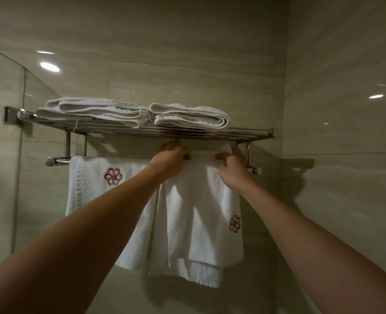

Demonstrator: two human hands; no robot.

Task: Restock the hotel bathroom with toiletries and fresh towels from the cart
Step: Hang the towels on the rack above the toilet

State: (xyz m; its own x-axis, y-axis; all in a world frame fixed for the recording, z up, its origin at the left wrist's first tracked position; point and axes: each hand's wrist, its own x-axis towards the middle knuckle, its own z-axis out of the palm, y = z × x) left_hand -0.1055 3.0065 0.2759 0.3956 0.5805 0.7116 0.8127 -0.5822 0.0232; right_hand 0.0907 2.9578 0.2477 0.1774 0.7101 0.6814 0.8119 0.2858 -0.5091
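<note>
Left forearm [85, 223] comes in from 7 o'clock, right forearm [312, 234] from 5. Left hand [170, 159] and right hand [231, 164] each pinch the top fold of the white towel [198, 211], which is draped over the lower rail [59, 160]. Second logo towel [101, 189] hangs at its 9 o'clock, edges overlapping. Folded towels [92, 111] sit on the rack shelf [244, 135] at 12 o'clock. Glass panel [1, 132] at far 9.
</note>
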